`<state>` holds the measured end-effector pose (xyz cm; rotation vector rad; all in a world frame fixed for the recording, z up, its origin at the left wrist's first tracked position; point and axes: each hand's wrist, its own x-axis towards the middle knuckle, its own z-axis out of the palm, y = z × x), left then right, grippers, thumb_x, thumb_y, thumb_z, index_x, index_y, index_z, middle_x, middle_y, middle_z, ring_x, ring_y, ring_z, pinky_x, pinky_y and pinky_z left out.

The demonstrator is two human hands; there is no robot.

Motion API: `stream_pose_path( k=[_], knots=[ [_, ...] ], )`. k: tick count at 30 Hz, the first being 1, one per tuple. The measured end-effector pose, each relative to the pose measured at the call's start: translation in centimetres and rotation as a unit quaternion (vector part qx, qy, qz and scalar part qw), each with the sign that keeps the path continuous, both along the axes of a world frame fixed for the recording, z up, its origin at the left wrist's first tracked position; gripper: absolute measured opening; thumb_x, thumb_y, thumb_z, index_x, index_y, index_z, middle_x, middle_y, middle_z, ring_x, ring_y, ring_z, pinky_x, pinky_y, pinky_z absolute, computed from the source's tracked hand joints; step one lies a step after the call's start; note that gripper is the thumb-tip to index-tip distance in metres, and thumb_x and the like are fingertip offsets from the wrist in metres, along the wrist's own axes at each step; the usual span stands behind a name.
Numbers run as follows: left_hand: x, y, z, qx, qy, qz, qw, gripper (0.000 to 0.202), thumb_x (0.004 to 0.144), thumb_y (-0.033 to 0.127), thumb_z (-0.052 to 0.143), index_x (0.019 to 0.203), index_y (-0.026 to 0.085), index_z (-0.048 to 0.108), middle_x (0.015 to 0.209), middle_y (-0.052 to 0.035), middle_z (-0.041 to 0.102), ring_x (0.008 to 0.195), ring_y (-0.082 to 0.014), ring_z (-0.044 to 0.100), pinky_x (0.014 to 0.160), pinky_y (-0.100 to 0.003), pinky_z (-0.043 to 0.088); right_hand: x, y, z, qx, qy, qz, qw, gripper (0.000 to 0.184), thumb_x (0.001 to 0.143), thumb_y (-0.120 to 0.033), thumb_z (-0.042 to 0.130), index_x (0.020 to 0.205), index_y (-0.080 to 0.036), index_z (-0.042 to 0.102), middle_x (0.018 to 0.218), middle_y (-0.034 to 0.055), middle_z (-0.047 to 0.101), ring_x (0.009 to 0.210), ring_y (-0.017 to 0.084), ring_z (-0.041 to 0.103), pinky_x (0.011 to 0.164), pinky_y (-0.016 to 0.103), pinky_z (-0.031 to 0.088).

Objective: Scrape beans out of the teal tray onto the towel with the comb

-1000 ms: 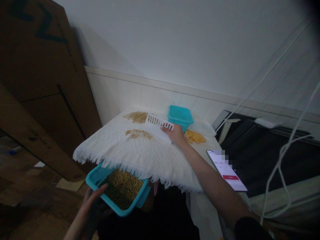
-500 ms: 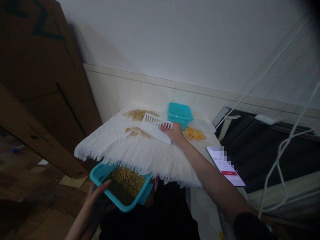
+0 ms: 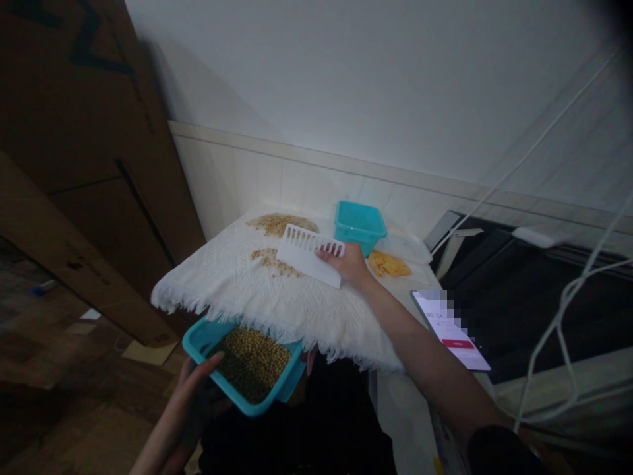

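My right hand (image 3: 349, 261) is closed on a white plastic scraper (image 3: 309, 256) with a slotted top edge, held against a white fringed cloth (image 3: 277, 300) on a small table. Two patches of tan beans (image 3: 277, 223) lie on the cloth beyond and left of the scraper. My left hand (image 3: 190, 394) grips the near rim of a teal tray (image 3: 198, 340) full of beans (image 3: 252, 363), held below the cloth's front edge, thumb over the rim.
A second teal tray (image 3: 359, 224) stands at the back of the table, yellow pieces (image 3: 390, 264) beside it. A lit phone (image 3: 451, 328) lies at the right. White cables (image 3: 558, 316) hang at the right. Large cardboard boxes (image 3: 74, 152) lean at the left.
My right hand has drawn the scraper a little leftward and toward me over the cloth. The tray of beans in my left hand has shifted slightly right under the cloth's edge.
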<state>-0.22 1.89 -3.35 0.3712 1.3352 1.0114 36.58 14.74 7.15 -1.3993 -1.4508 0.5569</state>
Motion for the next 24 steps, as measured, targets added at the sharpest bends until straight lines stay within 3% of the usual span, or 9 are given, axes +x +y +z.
stream_pose_path(
  k=[6, 12, 16, 20, 24],
  knots=[
    [0.2, -0.1, 0.3, 0.009, 0.021, -0.012, 1.0, 0.081, 0.078, 0.028, 0.095, 0.151, 0.035, 0.06, 0.136, -0.0144, 0.079, 0.111, -0.0409, 0.086, 0.089, -0.056, 0.074, 0.1, -0.4, 0.1, -0.003, 0.022, 0.014, 1.0, 0.045, 0.072, -0.059, 0.097, 0.077, -0.018, 0.081, 0.078, 0.0097, 0.083, 0.071, 0.024, 0.071, 0.061, 0.032, 0.05],
    [0.0, 0.1, 0.3, 0.0, 0.009, -0.007, 1.0, 0.085, 0.072, 0.014, 0.098, 0.147, 0.033, 0.063, 0.128, -0.0121, 0.083, 0.105, -0.0374, 0.089, 0.09, -0.054, 0.074, 0.2, -0.5, 0.1, -0.016, 0.023, 0.024, 0.999, 0.049, 0.068, -0.063, 0.099, 0.077, -0.018, 0.082, 0.076, 0.0088, 0.082, 0.068, 0.023, 0.07, 0.059, 0.03, 0.049],
    [0.0, 0.0, 0.3, 0.001, 0.016, -0.011, 1.0, 0.082, 0.078, 0.015, 0.096, 0.15, 0.033, 0.062, 0.127, -0.0126, 0.085, 0.106, -0.0391, 0.089, 0.088, -0.056, 0.075, 0.2, -0.6, 0.1, -0.011, 0.038, 0.036, 0.999, 0.056, 0.064, -0.069, 0.1, 0.08, -0.018, 0.084, 0.08, 0.0101, 0.083, 0.071, 0.025, 0.072, 0.061, 0.032, 0.051],
    [-0.2, 0.3, -0.6, 0.01, 0.018, -0.013, 1.0, 0.079, 0.084, 0.025, 0.095, 0.155, 0.035, 0.06, 0.134, -0.0142, 0.083, 0.109, -0.0403, 0.088, 0.087, -0.054, 0.076, 0.2, -0.6, -0.1, -0.014, 0.063, 0.046, 0.997, 0.061, 0.061, -0.073, 0.1, 0.083, -0.018, 0.084, 0.083, 0.0113, 0.085, 0.072, 0.026, 0.074, 0.062, 0.033, 0.053],
    [-0.5, 0.9, -1.5, -0.003, 0.006, 0.002, 1.0, 0.087, 0.078, 0.018, 0.099, 0.156, 0.03, 0.061, 0.123, -0.014, 0.086, 0.099, -0.0386, 0.09, 0.086, -0.05, 0.076, 0.3, -0.6, -0.1, -0.002, 0.065, 0.035, 0.997, 0.063, 0.06, -0.075, 0.1, 0.082, -0.018, 0.083, 0.083, 0.0118, 0.085, 0.074, 0.027, 0.075, 0.062, 0.033, 0.054]
  ],
)
